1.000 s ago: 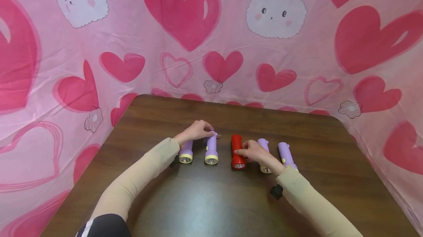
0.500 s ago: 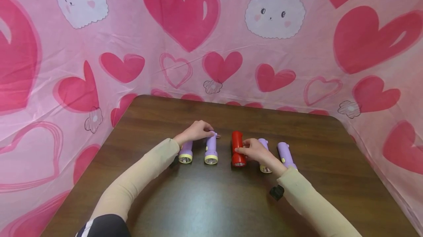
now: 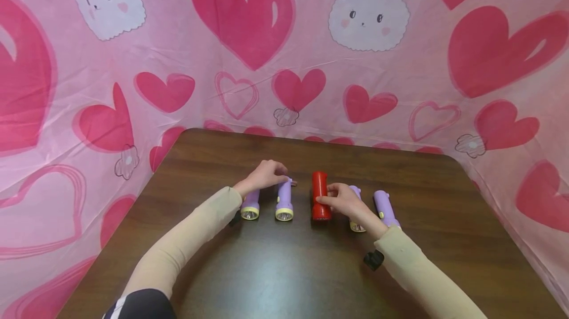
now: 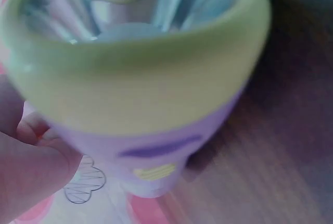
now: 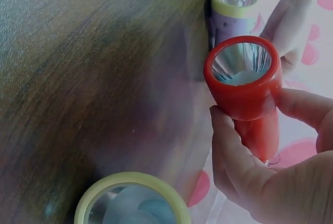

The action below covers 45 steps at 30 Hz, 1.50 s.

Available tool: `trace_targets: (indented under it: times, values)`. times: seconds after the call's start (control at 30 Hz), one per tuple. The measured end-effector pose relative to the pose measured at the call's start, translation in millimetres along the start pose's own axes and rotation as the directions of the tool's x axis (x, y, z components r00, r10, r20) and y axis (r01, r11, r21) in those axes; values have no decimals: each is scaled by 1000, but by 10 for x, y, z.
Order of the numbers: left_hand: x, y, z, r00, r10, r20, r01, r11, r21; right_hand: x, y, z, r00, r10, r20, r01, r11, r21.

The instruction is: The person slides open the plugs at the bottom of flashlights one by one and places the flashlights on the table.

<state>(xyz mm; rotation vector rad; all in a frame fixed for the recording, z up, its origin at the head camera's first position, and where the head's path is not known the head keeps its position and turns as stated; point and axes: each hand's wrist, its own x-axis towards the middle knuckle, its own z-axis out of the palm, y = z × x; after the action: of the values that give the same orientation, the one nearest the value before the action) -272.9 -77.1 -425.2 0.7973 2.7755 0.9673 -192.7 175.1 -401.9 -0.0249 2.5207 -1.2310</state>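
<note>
A red flashlight (image 3: 319,195) is in my right hand (image 3: 346,199), whose thumb and fingers pinch it from the right near its head. In the right wrist view its lens (image 5: 242,63) faces the camera. My left hand (image 3: 265,176) has thumb and finger at the tail of a purple flashlight (image 3: 284,201), second from the left; the far fingertips are mostly hidden. Under the left wrist lies another purple flashlight (image 3: 250,205), its tail covered. Its yellow-rimmed head seems to fill the left wrist view. A third purple flashlight (image 3: 357,223) lies partly behind my right hand.
Another purple flashlight (image 3: 385,207) lies at the right end of the row, partly hidden by the sleeve. All are on a brown wooden table (image 3: 266,269). A pink cloth (image 3: 395,72) with hearts and rabbits hangs around its far and side edges.
My right hand has moved the red flashlight slightly away from me, and its lens shows less from above. The left hand and the purple flashlights stay nearly still.
</note>
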Motion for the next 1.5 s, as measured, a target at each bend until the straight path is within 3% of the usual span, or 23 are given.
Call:
trace_targets:
  times: [0.27,0.57,0.87,1.17,1.5]
  values:
    - [16,121,-43,995,55,-85,-54,998,13,-7,-8,-7,1000,-7,-30,8,1000,23]
    - [-12,296,-57,992,84,-94,-86,996,-12,-38,-4,-12,995,-79,-61,79,997,-7]
    - [-42,463,-82,990,111,-91,-120,988,-95,-85,-39,7,984,-142,-110,140,990,-24]
    - [-57,600,-93,976,171,-133,-185,978,-100,-122,-65,21,978,-162,-134,160,987,-27]
    - [-74,679,-98,978,177,-110,-195,965,-175,-155,-99,27,972,-182,-151,183,983,-5]
